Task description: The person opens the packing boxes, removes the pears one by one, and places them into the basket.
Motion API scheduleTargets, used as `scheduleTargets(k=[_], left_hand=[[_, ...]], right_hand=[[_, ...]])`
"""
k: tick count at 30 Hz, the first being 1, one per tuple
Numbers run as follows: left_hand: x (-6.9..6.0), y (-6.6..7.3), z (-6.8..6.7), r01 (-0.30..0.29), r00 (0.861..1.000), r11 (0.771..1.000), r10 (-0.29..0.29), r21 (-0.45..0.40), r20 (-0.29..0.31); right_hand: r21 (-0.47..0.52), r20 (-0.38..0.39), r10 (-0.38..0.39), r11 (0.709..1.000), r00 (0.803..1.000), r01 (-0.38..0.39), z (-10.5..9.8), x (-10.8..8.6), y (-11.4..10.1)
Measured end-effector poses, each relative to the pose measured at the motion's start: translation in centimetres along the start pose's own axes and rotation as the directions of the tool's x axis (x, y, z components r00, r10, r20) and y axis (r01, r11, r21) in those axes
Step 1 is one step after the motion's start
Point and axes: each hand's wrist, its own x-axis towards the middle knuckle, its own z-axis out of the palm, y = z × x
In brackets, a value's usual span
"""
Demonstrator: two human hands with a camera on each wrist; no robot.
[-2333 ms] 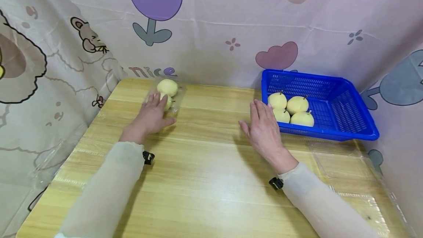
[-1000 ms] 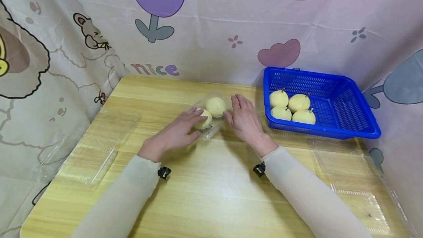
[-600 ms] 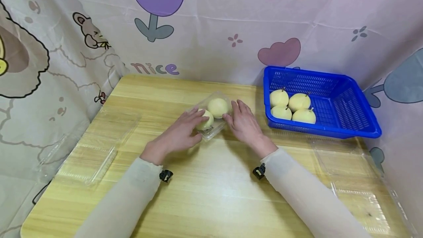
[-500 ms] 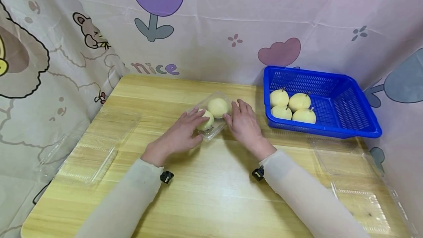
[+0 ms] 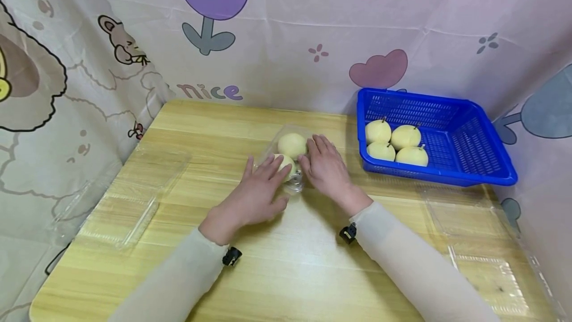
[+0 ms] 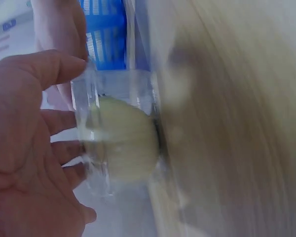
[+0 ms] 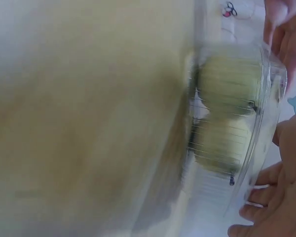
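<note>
A clear plastic box point(image 5: 293, 186) sits on the table, with two pale yellow pears point(image 5: 292, 145) inside; its rim shows in both wrist views. My left hand point(image 5: 251, 196) has its fingers spread over the box's near left part and partly hides the nearer pear point(image 6: 126, 140). Along the right side of the box, my right hand point(image 5: 329, 173) rests with its fingers extended and touching the edge. The right wrist view shows both pears with their stems through the ribbed wall. Neither hand curls around the box.
At the back right stands a blue plastic basket point(image 5: 440, 178) with several pears point(image 5: 405, 137) on its left side. Open clear plastic boxes lie at the left point(image 5: 117, 215) and right point(image 5: 487, 277) of the wooden table point(image 5: 295, 272). A printed cloth point(image 5: 286, 53) hangs behind.
The box with two pears has moved from the back left to the middle between both hands. Most recently it has turned slightly, its near end swinging right, with my left hand following.
</note>
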Motion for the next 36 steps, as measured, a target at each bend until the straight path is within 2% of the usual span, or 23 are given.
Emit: scheduleTargets(k=[6, 9, 13, 16, 19, 24, 28, 31, 36], left_hand=[[-0.3, 1.7, -0.3, -0.069, 0.997, 0.998, 0.07, -0.015, 0.044], [-0.2, 1.8, -0.5, -0.105, 0.994, 0.994, 0.106, -0.03, 0.029], [0.6, 1.2, -0.8, -0.134, 0.989, 0.99, 0.13, -0.049, -0.077], [1.6, 0.3, -1.1, -0.131, 0.98, 0.99, 0.121, -0.057, -0.159], [2.7, -1.0, -1.6, -0.1, 0.98, 0.993, 0.087, -0.064, -0.18], [5.1, -2.8, -2.5, -0.025, 0.995, 0.993, 0.015, -0.113, -0.094], [6.6, -3.6, -3.0, -0.018, 1.0, 0.992, 0.018, -0.123, 0.001], [7.2, -3.9, -3.0, -0.025, 0.998, 0.992, 0.031, -0.127, 0.051], [7.1, -4.3, -2.6, -0.018, 0.996, 0.991, 0.029, -0.13, 0.088]], right_hand=[[0.018, 0.065, -0.003, 1.0, 0.998, 0.002, -0.7, 0.8, 0.9], [0.02, 0.057, 0.001, 1.0, 0.998, -0.003, -1.0, 0.5, 1.0], [-0.022, -0.009, -0.065, 0.998, 0.998, 0.065, -1.2, -0.6, 0.4], [-0.074, -0.07, -0.138, 0.988, 0.988, 0.133, -1.2, -1.8, -0.4], [-0.116, -0.105, -0.173, 0.98, 0.979, 0.16, -1.1, -3.1, -1.2], [-0.156, -0.132, -0.187, 0.974, 0.973, 0.166, -0.6, -4.9, -2.2], [-0.164, -0.129, -0.21, 0.968, 0.969, 0.188, 0.1, -6.0, -2.7], [-0.157, -0.108, -0.222, 0.966, 0.969, 0.204, 0.6, -6.5, -2.8], [-0.182, -0.057, -0.218, 0.962, 0.974, 0.205, 0.9, -6.8, -2.2]])
